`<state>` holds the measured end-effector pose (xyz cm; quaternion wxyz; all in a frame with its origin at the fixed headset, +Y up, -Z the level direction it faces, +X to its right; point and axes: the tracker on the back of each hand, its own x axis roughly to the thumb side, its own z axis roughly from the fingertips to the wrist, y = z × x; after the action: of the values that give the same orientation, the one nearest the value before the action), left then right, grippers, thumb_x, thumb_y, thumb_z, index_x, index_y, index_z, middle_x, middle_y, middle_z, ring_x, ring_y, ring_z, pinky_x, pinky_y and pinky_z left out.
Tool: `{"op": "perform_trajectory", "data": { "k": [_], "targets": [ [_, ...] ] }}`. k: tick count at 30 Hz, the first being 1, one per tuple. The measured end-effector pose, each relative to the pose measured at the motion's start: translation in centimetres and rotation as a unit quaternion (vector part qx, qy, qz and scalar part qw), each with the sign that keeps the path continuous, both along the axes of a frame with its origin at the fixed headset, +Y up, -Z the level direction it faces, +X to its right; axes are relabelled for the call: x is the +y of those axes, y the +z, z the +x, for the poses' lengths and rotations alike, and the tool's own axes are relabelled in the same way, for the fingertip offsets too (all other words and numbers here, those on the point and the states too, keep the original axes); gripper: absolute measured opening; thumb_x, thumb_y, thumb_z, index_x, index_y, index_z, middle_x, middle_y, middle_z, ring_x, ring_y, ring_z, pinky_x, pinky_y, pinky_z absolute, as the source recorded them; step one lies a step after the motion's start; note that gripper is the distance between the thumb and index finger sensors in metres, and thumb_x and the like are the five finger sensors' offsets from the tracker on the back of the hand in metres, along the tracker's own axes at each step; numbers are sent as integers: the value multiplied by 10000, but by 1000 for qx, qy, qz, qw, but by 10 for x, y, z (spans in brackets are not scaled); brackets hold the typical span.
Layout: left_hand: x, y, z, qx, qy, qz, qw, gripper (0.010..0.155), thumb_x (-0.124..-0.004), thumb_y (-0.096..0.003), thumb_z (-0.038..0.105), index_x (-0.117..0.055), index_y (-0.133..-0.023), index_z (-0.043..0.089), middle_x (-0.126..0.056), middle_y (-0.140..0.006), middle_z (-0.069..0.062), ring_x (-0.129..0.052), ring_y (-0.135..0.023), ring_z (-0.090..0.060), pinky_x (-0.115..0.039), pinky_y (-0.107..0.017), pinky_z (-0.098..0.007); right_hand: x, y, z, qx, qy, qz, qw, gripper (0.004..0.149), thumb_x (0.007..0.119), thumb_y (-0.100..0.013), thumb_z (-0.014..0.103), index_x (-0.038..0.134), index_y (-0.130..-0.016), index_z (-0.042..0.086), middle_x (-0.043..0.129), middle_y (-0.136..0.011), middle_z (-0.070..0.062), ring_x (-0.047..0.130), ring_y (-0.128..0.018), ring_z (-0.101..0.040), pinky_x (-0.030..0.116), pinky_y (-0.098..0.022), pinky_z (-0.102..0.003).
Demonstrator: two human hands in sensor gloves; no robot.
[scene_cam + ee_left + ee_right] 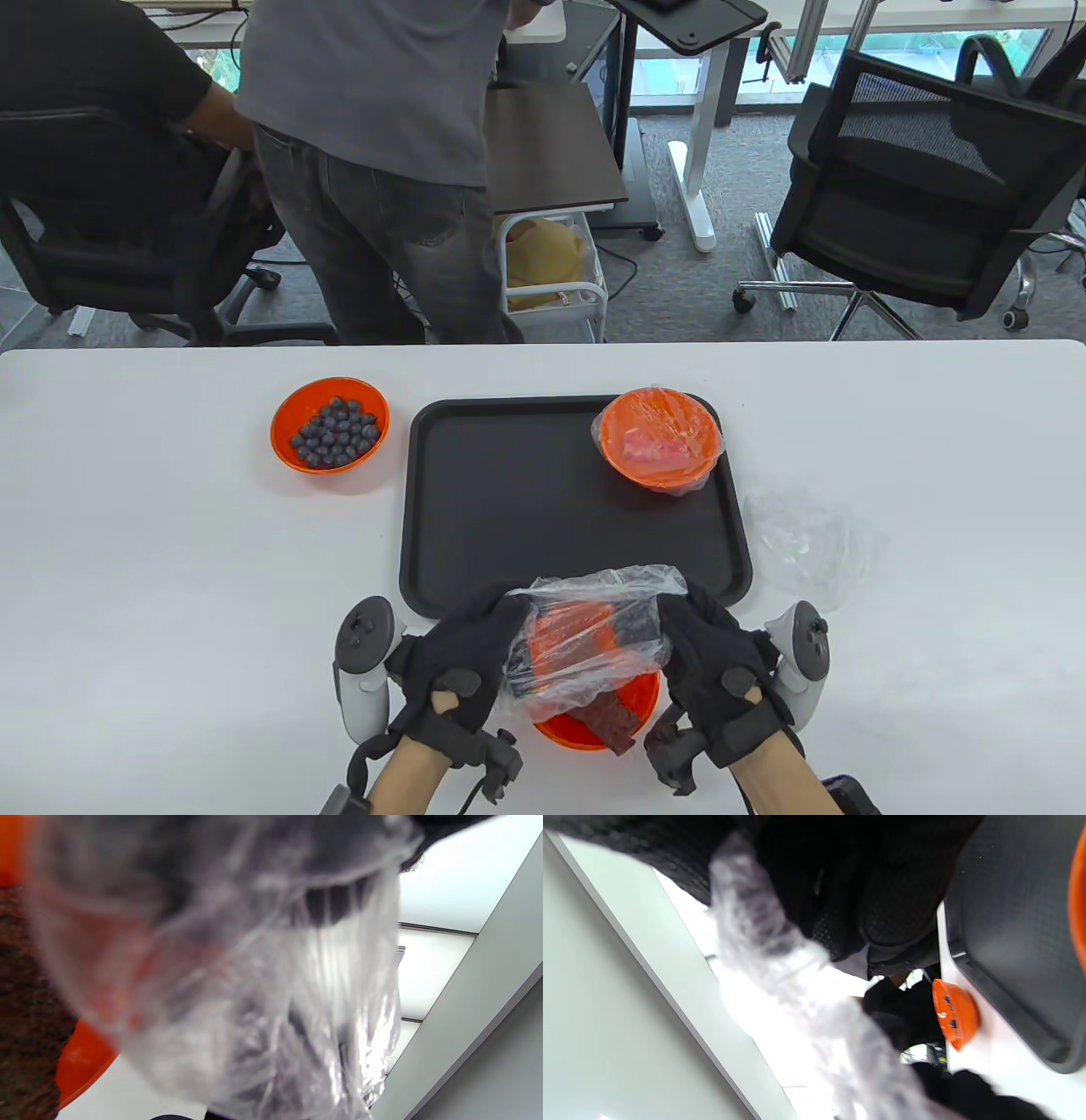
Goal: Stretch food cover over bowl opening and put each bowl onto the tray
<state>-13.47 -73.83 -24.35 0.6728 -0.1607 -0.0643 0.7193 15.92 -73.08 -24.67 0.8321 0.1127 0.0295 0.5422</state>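
In the table view the left hand (462, 658) and right hand (713, 658) each pinch a side of a clear cover (585, 632), holding it spread just above an orange bowl (594, 722) of dark red strips at the near table (170, 552) edge, in front of the black tray (509, 509). A covered bowl (660, 440) already sits in the tray's far right corner, a bowl of blueberries (331, 423) waits uncovered to the tray's left, and a spare cover (806, 535) lies to its right. The film looks very light, soft and clingy, probably easy to tear or let snap back, so I judge the gathered rim is the place to hold it, hooking one side under the bowl's lip first; the bowl seems stiff and light, best lifted with both hands by its sides. The left wrist view is blurred: crinkled cover (263, 993) fills it, orange bowl (80, 1060) behind, fingers unclear. The right wrist view shows gloved fingers (874, 899) curled round bunched cover (780, 963), with the tray (1009, 942) and blueberry bowl (956, 1014) beyond. No brands or writing can be read in any view.
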Motion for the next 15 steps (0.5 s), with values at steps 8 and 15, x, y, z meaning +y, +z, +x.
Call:
{"op": "perform_trajectory", "data": {
  "k": [8,15],
  "targets": [
    [-2,3,4,24,-15,12,1000,467,-752,-530,563,-875,-872,269,-1026,-273,142,-1087,-291,-166,-952,-302,-401,-1,6,10,-54,29,-31,998,453,827,-517,370,876,-911,153,985,-454,10,1096,-354,-263,1002,-152,-284],
    [1,9,-12,89,-12,27,996,468,-746,-528,570,-865,-874,279,-1018,-306,143,-1077,-323,-169,-943,-327,-402,7,13,11,-105,168,6,980,454,832,-504,381,895,-891,151,1000,-356,33,1024,-20,-55,904,90,-175]
  ]
}}
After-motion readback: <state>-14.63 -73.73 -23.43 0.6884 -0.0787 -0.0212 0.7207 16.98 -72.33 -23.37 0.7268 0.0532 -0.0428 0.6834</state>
